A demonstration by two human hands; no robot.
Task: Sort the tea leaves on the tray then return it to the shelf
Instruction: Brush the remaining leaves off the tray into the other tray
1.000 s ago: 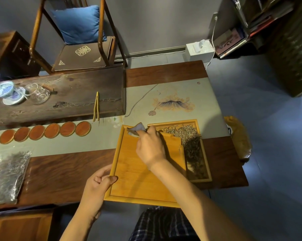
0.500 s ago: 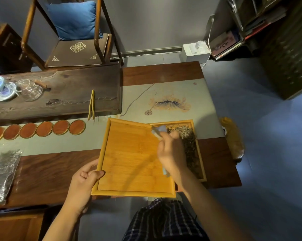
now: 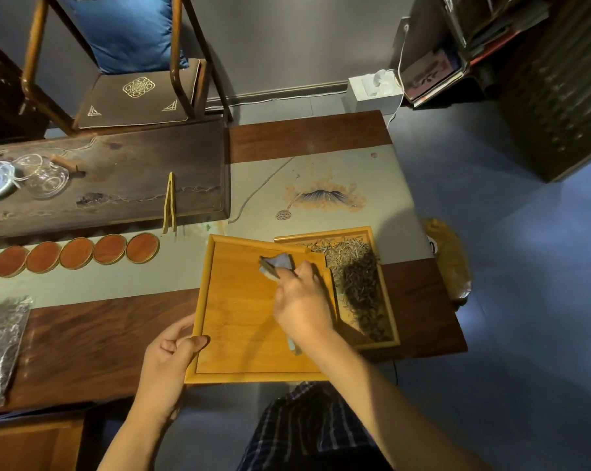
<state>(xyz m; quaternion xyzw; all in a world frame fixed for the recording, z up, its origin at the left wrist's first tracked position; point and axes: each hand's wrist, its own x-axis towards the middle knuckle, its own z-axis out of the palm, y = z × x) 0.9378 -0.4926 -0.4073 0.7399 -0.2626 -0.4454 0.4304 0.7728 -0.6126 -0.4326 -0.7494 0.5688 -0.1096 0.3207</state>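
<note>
A large light bamboo tray [image 3: 239, 321] lies at the table's near edge, its inside bare. My left hand [image 3: 166, 355] grips its near left corner, thumb on the rim. My right hand [image 3: 302, 300] is over the tray's right side, shut on a small brush or cloth with a blue-grey tip [image 3: 277, 263] that touches the tray near its far edge. Partly under the large tray's right side sits a smaller bamboo tray [image 3: 387, 300] with pale tea leaves [image 3: 338, 251] at its far end and dark tea leaves [image 3: 360, 287] nearer me.
A dark wooden tea board [image 3: 117, 185] with glassware [image 3: 46, 175] and bamboo tongs [image 3: 169, 202] lies at the left. A row of round red coasters [image 3: 76, 254] runs before it. A foil bag of tea [image 3: 2, 341] is far left. A shelf [image 3: 555, 79] stands far right.
My right hand swept the brush from the tray's far left to its right side by the smaller tray, then back toward the far middle. The left hand kept hold of the large tray.
</note>
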